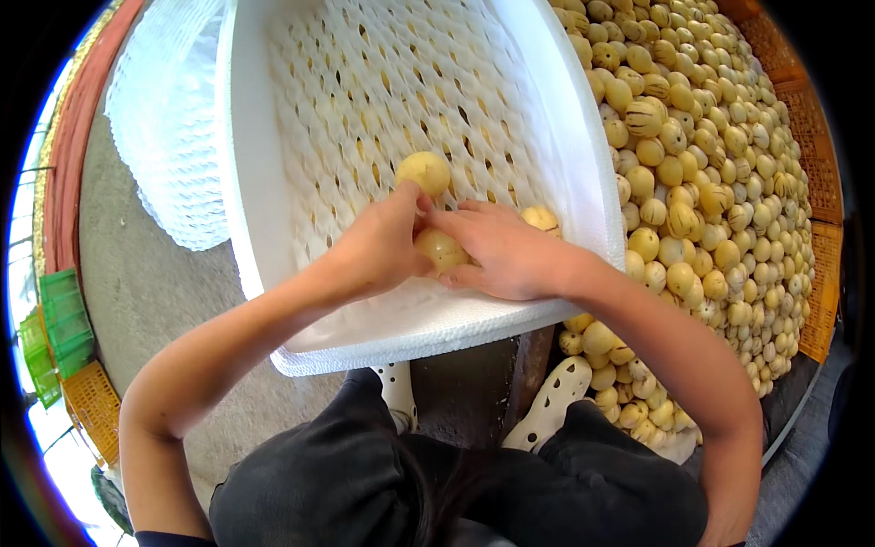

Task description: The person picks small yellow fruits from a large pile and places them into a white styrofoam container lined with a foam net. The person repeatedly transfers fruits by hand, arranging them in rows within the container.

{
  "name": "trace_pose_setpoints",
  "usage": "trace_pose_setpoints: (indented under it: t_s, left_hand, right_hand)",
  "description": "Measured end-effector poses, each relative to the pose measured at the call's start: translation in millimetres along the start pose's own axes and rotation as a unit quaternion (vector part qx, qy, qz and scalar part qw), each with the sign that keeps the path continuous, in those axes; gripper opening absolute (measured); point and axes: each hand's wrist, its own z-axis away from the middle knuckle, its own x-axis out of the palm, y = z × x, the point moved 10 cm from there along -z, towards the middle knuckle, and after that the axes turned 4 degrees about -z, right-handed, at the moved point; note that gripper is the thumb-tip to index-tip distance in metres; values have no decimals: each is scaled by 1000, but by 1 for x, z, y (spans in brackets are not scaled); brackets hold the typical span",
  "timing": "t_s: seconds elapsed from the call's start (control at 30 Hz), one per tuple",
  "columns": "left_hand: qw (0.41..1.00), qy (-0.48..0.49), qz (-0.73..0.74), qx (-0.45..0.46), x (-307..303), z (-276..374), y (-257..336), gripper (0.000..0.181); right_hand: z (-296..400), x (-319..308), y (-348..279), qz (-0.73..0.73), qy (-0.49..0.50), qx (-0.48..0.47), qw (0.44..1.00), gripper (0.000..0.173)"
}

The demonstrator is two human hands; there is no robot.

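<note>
A round, pale yellow pepino melon (443, 250) sits between my hands at the near end of a white foam box (417, 338). My left hand (379, 239) has its thumb and fingers around the melon's left side. Palm down, my right hand (509, 249) curves over its right side, with the index finger meeting the left fingertips. Another pepino melon (424, 172) rests just beyond my left fingers on stretched white foam netting (403, 89). A striped pepino melon (541, 220) lies behind my right hand against the box's right side. Yellow shows through the netting's gaps.
A large heap of pepino melons (704, 198) fills the right, bounded by orange plastic crates (810, 150). More white foam netting (171, 123) hangs left of the box. Green crates (65, 328) and an orange crate (92, 410) stand far left. My clogs (554, 403) are below the box.
</note>
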Motion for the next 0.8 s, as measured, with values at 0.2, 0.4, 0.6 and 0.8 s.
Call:
trace_pose_setpoints:
  t_s: [0.2,0.4,0.6,0.8]
  left_hand:
    - [949,99,-235,185,-67,-15,60,32]
    - [846,14,-507,167,6,-36,45,23]
    - [996,15,-81,19,-30,-3,9,43]
    - [979,7,-203,30,-13,35,-2,50]
  right_hand:
    - [2,-8,1,40,18,-5,999,43]
    - [-4,1,4,57,-20,35,998,41]
    - [1,-1,4,24,-26,45,998,43]
    - [2,-4,2,-43,-43,33,998,45]
